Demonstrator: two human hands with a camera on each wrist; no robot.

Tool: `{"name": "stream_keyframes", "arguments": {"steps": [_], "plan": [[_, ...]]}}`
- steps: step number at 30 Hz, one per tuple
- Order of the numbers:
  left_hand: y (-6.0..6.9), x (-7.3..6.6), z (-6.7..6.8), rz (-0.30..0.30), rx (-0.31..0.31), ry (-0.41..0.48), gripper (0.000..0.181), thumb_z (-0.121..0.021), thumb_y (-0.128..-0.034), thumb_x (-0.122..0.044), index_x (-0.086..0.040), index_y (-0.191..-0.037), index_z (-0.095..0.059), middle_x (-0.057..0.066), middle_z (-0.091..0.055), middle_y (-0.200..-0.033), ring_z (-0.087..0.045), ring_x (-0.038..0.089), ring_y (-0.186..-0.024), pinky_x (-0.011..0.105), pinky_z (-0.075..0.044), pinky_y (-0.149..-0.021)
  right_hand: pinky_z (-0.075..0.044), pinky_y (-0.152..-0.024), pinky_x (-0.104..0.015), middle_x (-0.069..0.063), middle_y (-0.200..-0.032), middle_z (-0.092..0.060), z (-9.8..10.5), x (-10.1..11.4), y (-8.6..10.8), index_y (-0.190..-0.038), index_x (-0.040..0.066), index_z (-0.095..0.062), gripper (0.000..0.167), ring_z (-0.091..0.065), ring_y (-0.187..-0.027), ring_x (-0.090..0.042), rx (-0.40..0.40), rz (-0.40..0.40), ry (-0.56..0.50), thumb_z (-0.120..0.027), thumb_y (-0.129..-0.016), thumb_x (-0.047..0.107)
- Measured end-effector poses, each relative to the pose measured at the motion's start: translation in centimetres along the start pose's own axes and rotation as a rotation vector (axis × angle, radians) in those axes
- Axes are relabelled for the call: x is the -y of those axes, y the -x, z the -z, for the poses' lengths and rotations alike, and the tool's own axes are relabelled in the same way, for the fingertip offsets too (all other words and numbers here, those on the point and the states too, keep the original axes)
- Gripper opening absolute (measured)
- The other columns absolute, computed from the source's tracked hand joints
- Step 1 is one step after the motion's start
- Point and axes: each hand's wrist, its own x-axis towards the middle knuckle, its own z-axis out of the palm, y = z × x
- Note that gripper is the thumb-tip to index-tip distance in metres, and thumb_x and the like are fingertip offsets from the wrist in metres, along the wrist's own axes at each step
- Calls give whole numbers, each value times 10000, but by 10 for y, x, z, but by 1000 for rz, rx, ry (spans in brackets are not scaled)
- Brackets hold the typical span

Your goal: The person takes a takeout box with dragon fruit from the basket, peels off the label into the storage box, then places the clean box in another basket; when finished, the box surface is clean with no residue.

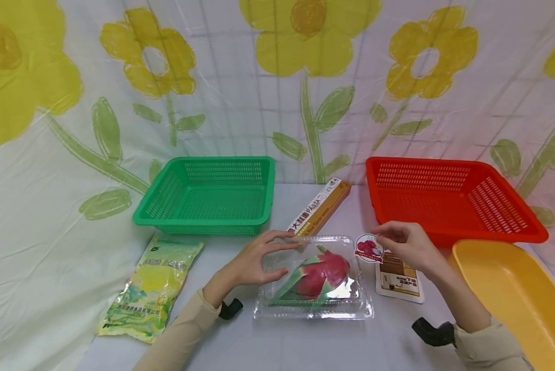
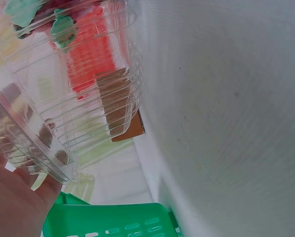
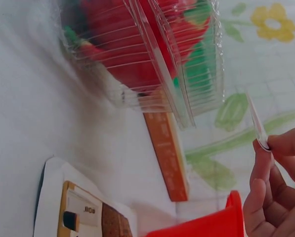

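Observation:
A clear plastic clamshell box (image 1: 312, 306) stands closed on the table, with a red dragon fruit (image 1: 321, 275) and its green leaf tips inside. My left hand (image 1: 261, 260) rests on the box's left side and lid, its fingers spread and fairly straight. Between the thumb and fingers of my right hand (image 1: 409, 245) is a round sticker (image 1: 369, 248) printed with dragon fruit. That sticker hangs just right of the box, apart from it. In the right wrist view the pinched sticker (image 3: 258, 123) shows nearly edge-on.
Behind the box lies a pasta carton (image 1: 321, 206). A green basket (image 1: 203, 226) and a red basket (image 1: 449, 234) stand at the back. A yellow-green bag (image 1: 152, 288) lies left, a brown-and-white packet (image 1: 399, 281) right, beside a yellow tub (image 1: 504, 288).

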Motion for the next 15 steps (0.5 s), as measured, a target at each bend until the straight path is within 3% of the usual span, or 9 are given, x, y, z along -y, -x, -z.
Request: {"name": "stream_keyframes", "arguments": {"steps": [15], "plan": [[1, 1, -1, -3, -6, 5, 536, -751, -798, -294, -109, -1291, -651, 53, -503, -1436, -432, 225, -1338, 498, -427, -1038, -568, -747, -247, -190, -1151, -680, 9, -8, 7, -1202, -9, -669, 314, -655, -933, -260, -17, -24, 1, -653, -951, 180]]}}
